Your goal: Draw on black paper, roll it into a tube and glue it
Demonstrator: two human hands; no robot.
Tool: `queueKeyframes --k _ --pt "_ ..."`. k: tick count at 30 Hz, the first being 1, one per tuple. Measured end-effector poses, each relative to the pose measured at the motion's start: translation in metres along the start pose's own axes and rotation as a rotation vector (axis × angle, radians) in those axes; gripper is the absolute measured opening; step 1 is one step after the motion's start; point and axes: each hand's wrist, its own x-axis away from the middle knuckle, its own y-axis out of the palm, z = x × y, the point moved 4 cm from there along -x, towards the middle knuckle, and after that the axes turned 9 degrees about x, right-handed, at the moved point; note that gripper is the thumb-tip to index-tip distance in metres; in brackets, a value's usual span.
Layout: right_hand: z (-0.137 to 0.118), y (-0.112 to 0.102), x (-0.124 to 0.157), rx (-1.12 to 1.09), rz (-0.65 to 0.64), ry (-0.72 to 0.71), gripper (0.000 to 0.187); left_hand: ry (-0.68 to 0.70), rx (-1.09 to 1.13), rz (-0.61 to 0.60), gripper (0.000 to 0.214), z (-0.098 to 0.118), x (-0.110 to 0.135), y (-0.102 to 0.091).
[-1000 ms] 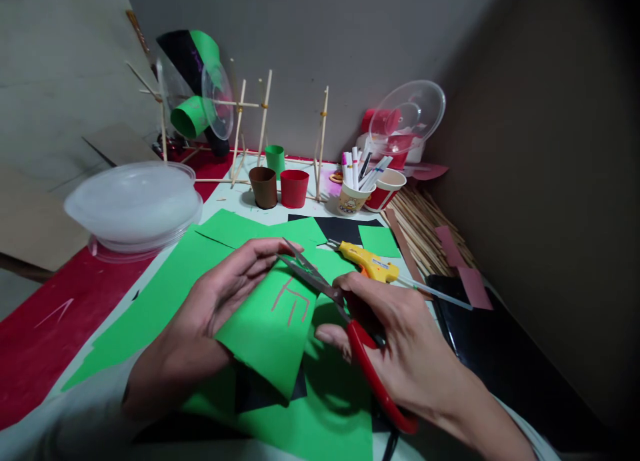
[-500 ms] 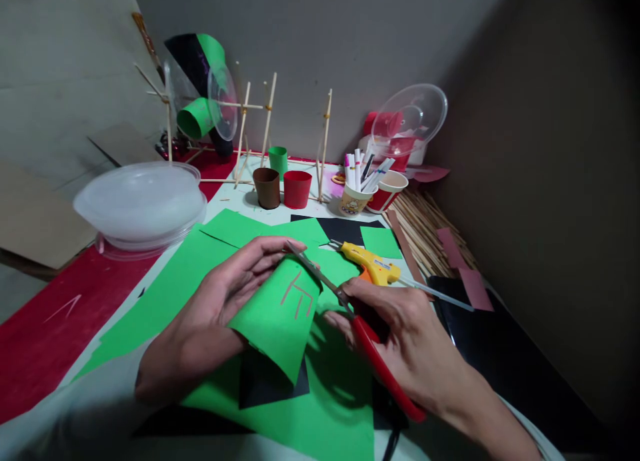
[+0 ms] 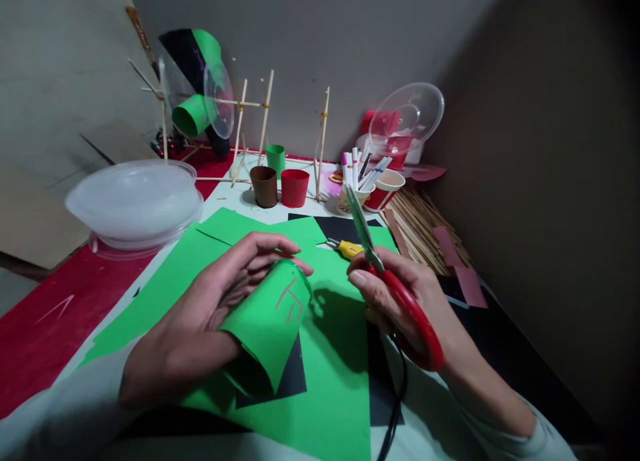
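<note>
Table point(image 3: 229, 194) by grey wall point(image 3: 325, 41) carries green sheets point(image 3: 330, 394); left hand point(image 3: 200, 321) curls its fingers around paper roll point(image 3: 265, 328), right hand point(image 3: 400, 294) clamps scissors point(image 3: 409, 309).

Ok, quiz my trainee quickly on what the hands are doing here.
1. True or false: the red-handled scissors touch the rolled green paper.
2. Which hand holds the scissors? A: left hand; B: right hand.
3. Fill in: just right of the brown cup stands a ___ cup.
Key: 1 false, they are apart; 2 B; 3 red cup.
</note>
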Motion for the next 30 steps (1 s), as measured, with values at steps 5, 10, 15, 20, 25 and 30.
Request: queueKeyframes --k 5,10,15,20,25,30 --pt "-0.004 0.002 0.0 -0.003 -0.029 -0.058 0.03 0.079 -0.156 -0.092 0.059 -0.003 0.0 -0.005" --pt "-0.006 0.011 0.001 -0.079 -0.042 -0.083 0.033 0.065 -0.404 -0.106 0.069 -0.009 0.002 -0.003" --pt "0.0 0.021 0.002 -0.349 -0.076 -0.031 0.041 0.281 -0.52 -0.152 0.054 -0.005 0.003 0.009" --pt "0.001 0.03 0.003 -0.481 -0.087 -0.033 0.044 0.521 -0.65 -0.056 0.056 -0.001 0.008 0.017" --pt "0.003 0.03 0.001 -0.477 0.012 -0.082 0.047 0.517 -0.68 0.094 0.057 -0.001 0.013 0.019" --pt "0.0 0.029 0.002 -0.561 0.038 -0.068 0.047 0.471 -0.434 0.15 0.07 -0.008 0.014 0.017"
